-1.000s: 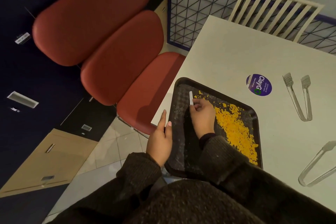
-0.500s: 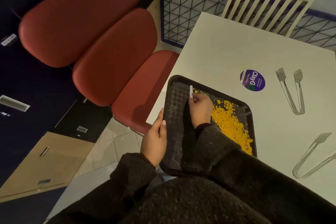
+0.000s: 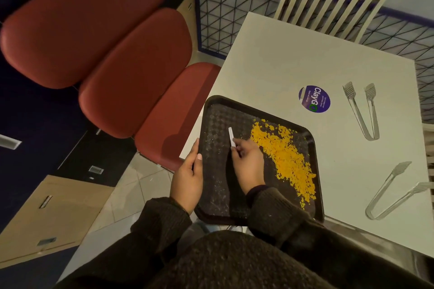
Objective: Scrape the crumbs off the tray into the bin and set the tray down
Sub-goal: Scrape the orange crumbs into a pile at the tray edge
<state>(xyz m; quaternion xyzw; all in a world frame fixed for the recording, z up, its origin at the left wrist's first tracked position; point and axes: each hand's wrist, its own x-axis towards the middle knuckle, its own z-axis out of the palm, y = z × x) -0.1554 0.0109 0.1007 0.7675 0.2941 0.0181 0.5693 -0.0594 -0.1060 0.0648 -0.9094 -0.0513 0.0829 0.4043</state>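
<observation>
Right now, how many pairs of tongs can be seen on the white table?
2. One pair of tongs lies right of the purple sticker; the other pair lies nearer, right of the tray. None appears hidden.

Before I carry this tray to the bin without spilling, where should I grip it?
Probably the tray's raised left rim, from outside, where the left hand already holds. The crumbs lie rightward, so keep that side level.

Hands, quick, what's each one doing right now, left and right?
Left hand: closed on the left rim of the dark tray.
Right hand: closed on a thin white scraper, beside the orange crumbs.
</observation>
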